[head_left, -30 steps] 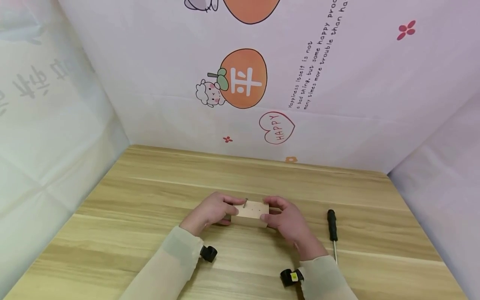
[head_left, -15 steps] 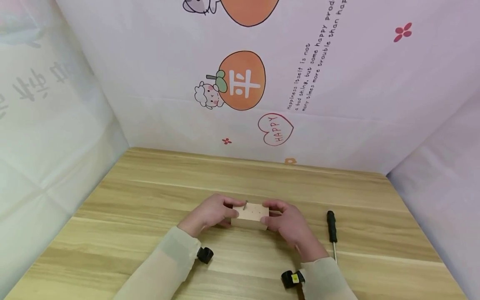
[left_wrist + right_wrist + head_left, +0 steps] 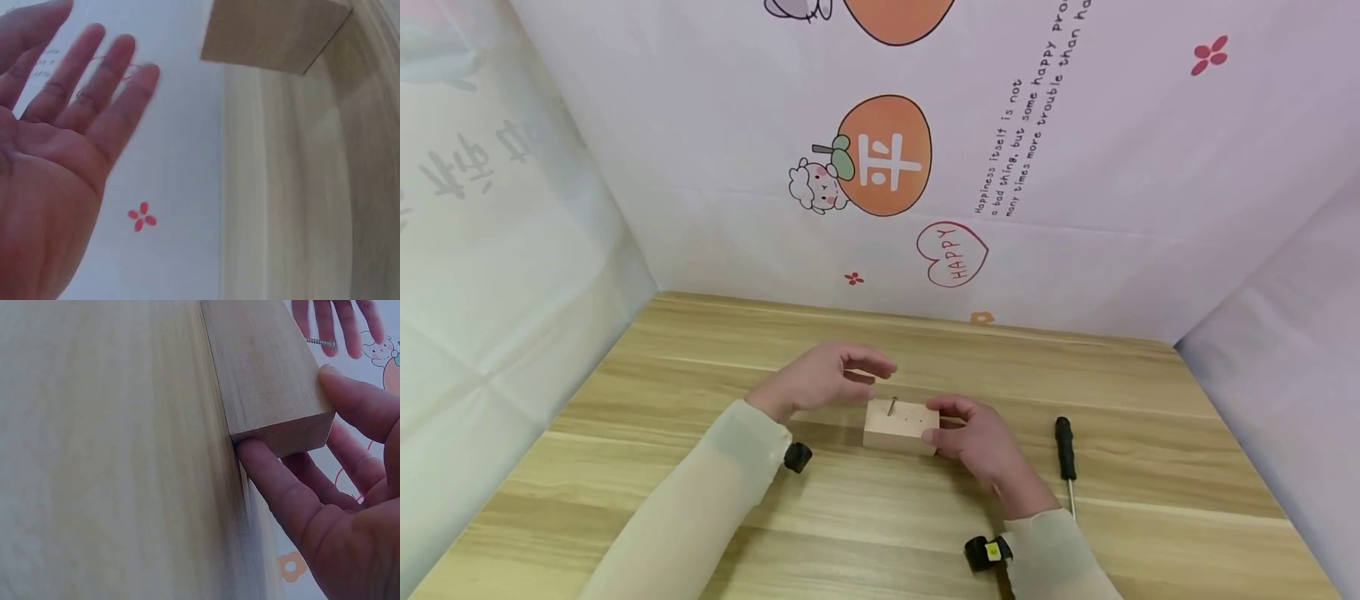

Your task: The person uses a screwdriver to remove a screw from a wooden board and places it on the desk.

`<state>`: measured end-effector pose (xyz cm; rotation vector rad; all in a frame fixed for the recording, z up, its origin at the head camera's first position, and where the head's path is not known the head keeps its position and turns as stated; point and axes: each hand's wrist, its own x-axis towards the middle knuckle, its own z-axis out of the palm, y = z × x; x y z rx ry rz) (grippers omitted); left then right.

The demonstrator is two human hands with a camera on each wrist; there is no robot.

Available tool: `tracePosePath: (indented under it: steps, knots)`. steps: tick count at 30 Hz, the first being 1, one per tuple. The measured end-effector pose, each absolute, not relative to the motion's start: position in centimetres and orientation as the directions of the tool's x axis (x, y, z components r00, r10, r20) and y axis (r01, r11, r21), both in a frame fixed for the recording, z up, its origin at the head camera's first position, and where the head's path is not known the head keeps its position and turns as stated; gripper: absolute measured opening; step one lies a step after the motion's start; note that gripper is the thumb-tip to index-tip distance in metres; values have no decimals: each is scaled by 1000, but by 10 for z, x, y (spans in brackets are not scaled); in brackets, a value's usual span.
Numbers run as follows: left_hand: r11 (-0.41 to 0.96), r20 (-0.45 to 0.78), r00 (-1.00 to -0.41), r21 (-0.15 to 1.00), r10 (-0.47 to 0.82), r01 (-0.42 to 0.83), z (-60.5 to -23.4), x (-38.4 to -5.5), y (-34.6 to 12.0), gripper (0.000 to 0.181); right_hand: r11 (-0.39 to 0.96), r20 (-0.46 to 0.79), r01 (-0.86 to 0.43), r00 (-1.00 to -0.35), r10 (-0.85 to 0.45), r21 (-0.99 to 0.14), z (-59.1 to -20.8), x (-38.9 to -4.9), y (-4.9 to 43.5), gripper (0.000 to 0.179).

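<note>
A pale wooden block (image 3: 895,440) lies on the table with a screw (image 3: 892,407) standing up near its left end. Threads show on the screw's shank (image 3: 319,342) in the right wrist view. Small dark holes dot the block's top further right. My right hand (image 3: 983,448) grips the block's right end, thumb (image 3: 356,400) on one edge and fingers around the others. Apart from the block, up and to its left, my left hand (image 3: 820,379) holds nothing; its fingers (image 3: 122,115) are spread and fairly straight in the left wrist view.
A screwdriver (image 3: 1065,450) with a black handle lies on the wooden table (image 3: 737,333) to the right of my right hand, its shaft partly behind the sleeve. A printed white sheet (image 3: 715,167) rises at the table's back, with pale sheets on both sides.
My left hand has let go of the block's left end and risen up and away from it. My right hand keeps its grip, and the block stays about where it was.
</note>
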<state>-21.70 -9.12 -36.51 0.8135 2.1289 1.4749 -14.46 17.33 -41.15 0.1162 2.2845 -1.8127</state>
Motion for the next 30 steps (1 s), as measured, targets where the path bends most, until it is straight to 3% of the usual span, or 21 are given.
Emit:
tracePosePath:
  steps: [10, 30]
  knots:
    - [182, 23, -682, 957, 731, 227, -379, -221, -69, 39, 250, -236, 211, -969, -74, -945, -411, -146, 174, 40]
    - [204, 16, -724, 955, 689, 215, -387, -216, -58, 27, 224, -226, 200, -970, -95, -954, -413, -146, 175, 40]
